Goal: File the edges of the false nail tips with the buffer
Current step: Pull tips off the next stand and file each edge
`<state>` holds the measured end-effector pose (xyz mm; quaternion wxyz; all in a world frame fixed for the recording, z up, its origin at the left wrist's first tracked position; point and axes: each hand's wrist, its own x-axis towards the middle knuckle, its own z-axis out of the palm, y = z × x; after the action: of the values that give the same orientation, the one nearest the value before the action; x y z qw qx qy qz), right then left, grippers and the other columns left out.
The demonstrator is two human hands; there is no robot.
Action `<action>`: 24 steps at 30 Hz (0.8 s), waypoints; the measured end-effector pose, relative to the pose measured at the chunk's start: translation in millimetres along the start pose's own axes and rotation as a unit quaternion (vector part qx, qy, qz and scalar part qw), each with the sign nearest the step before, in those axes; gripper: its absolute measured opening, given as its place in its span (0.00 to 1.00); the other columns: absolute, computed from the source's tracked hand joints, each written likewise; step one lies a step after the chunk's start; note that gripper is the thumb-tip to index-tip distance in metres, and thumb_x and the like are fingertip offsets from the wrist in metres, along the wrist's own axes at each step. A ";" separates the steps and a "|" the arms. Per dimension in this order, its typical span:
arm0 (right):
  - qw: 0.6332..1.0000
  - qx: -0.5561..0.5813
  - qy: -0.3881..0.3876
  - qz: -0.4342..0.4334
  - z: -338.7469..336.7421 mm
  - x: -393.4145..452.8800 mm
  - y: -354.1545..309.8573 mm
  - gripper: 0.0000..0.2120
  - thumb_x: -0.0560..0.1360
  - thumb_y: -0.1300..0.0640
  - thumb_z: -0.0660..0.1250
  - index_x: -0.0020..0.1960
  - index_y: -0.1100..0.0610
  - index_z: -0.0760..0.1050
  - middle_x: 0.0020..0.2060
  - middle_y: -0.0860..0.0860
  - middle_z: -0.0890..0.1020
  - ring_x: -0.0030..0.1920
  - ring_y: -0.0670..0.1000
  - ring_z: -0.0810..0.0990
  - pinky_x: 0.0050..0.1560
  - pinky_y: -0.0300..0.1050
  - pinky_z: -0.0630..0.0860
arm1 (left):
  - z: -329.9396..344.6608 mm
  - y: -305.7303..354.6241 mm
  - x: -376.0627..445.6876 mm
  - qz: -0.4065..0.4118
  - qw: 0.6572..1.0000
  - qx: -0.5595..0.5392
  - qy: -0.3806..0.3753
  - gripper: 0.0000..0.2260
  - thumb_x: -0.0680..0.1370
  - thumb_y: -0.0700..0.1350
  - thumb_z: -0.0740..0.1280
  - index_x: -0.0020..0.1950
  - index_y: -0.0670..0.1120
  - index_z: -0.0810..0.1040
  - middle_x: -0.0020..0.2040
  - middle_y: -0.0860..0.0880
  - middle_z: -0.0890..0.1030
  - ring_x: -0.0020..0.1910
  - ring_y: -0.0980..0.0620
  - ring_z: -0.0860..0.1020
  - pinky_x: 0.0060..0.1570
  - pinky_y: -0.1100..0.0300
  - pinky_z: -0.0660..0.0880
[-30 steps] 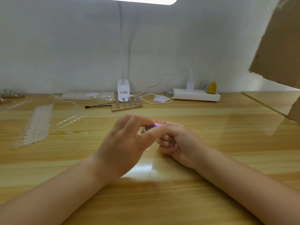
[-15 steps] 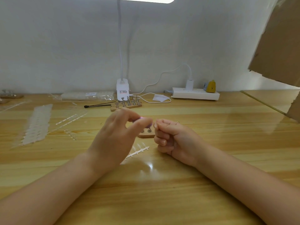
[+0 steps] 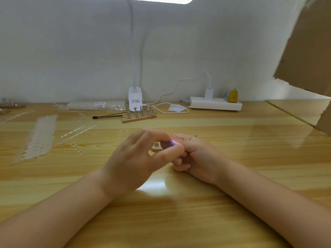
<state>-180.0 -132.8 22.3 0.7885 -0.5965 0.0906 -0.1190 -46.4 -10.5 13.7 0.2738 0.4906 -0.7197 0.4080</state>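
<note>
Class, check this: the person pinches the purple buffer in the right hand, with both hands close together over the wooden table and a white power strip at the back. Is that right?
Not quite. The head view shows the purple buffer pinched by the left hand, not the right. The right hand is curled beside it. Both hands are close together over the wooden table, and the white power strip is at the back.

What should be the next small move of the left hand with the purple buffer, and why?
Probably another short stroke along the tip's edge: the left hand pinches the purple buffer right against the curled fingers of the right hand. The nail tip itself is hidden.
</note>
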 end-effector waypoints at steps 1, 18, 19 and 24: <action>1.000 -0.003 -0.002 0.002 -0.2 -0.2 -0.3 0.03 0.72 0.61 0.65 0.44 0.60 0.73 0.28 0.50 0.60 0.26 0.45 0.66 0.25 0.37 0.52 | 0.8 -1.0 -0.5 -0.002 1.000 0.006 -0.011 0.15 0.80 0.35 0.54 0.61 0.50 0.71 0.54 0.47 0.69 0.48 0.48 0.73 0.52 0.58 0.69; 0.999 -0.022 -0.034 0.011 0.0 -1.1 -1.3 0.07 0.76 0.56 0.60 0.42 0.59 0.72 0.25 0.47 0.65 0.26 0.44 0.64 0.26 0.38 0.51 | -2.6 -7.4 -1.7 0.022 1.000 0.001 0.021 0.19 0.75 0.31 0.65 0.61 0.49 0.72 0.54 0.46 0.70 0.47 0.48 0.75 0.52 0.57 0.72; 0.998 -0.030 -0.045 0.010 0.0 -1.9 -1.8 0.07 0.77 0.57 0.60 0.42 0.58 0.73 0.26 0.47 0.67 0.26 0.44 0.64 0.27 0.39 0.50 | -1.8 -3.1 -1.5 0.046 0.999 -0.002 0.014 0.17 0.77 0.33 0.63 0.61 0.50 0.72 0.54 0.46 0.70 0.48 0.49 0.74 0.52 0.57 0.73; 0.998 -0.031 -0.037 0.027 -1.0 -1.9 -4.5 0.10 0.75 0.55 0.60 0.37 0.56 0.71 0.25 0.46 0.61 0.26 0.45 0.62 0.26 0.37 0.52 | -4.0 -16.1 -3.8 -0.034 0.999 0.019 -0.018 0.25 0.70 0.27 0.68 0.60 0.49 0.71 0.52 0.45 0.73 0.44 0.46 0.76 0.48 0.54 0.73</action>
<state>-182.5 -134.3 26.4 0.7756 -0.6219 0.0811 -0.0723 -30.0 -8.3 17.9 0.2651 0.5269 -0.6996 0.4034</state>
